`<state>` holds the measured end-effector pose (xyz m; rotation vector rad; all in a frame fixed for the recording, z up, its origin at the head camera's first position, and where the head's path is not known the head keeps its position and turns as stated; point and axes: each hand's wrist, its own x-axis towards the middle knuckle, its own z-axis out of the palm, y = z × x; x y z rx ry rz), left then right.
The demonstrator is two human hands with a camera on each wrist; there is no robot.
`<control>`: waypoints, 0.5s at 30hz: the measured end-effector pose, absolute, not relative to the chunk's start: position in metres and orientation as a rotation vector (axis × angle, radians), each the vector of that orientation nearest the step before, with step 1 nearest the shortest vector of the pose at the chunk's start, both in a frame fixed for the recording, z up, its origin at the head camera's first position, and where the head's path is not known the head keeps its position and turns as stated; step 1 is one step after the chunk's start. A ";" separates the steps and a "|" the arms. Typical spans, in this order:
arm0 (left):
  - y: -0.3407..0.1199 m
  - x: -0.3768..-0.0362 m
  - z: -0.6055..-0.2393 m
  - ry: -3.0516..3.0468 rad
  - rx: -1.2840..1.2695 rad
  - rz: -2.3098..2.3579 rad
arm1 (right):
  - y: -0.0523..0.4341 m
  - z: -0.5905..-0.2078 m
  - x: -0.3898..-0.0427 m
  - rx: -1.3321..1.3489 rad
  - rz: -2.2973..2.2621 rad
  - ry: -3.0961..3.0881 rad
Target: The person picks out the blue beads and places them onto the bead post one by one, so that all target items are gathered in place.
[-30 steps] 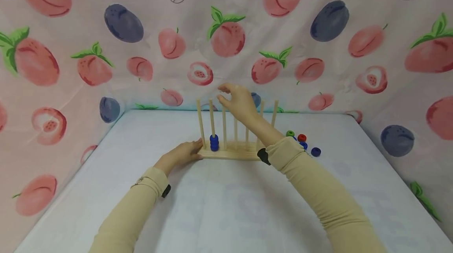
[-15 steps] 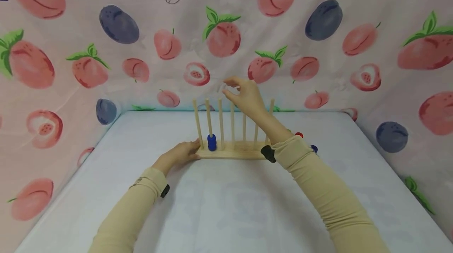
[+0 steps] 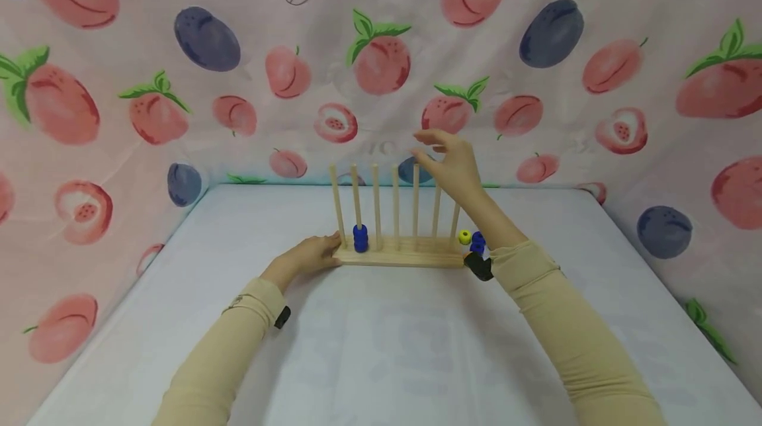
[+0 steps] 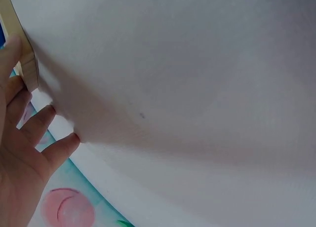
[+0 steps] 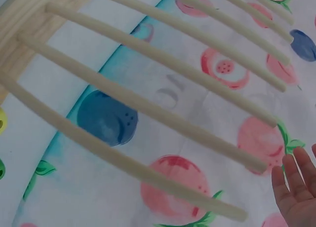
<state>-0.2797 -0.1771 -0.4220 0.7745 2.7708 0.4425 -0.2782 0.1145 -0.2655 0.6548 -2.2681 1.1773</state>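
**Head view: a light wooden peg rack and two hands**

Head view, from the left: the left hand (image 3: pixel 309 255) lies flat on the pale counter (image 3: pixel 381 346), its straight fingers touching the left end of the light wooden rack of seven thin pegs (image 3: pixel 399 251). Blue round beads (image 3: pixel 360 238) sit low on the second peg. The right hand (image 3: pixel 455 165) hovers by the peg tops, its grip spread wide, holding nothing. The rack looks light and stiff, and its pegs could snap, so hold the flat base.

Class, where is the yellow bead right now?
In the head view the yellow bead lies on the table just past the right end of the wooden peg rack, beside a blue bead, below the right hand.
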 end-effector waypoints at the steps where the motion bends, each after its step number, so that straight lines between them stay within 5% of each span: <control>1: -0.177 -0.280 -0.422 2.774 0.774 0.438 | 0.117 -0.267 -0.278 0.648 1.175 -2.256; 15: -0.177 -0.280 -0.418 2.772 0.788 0.418 | 0.162 -0.278 -0.281 0.567 1.176 -2.183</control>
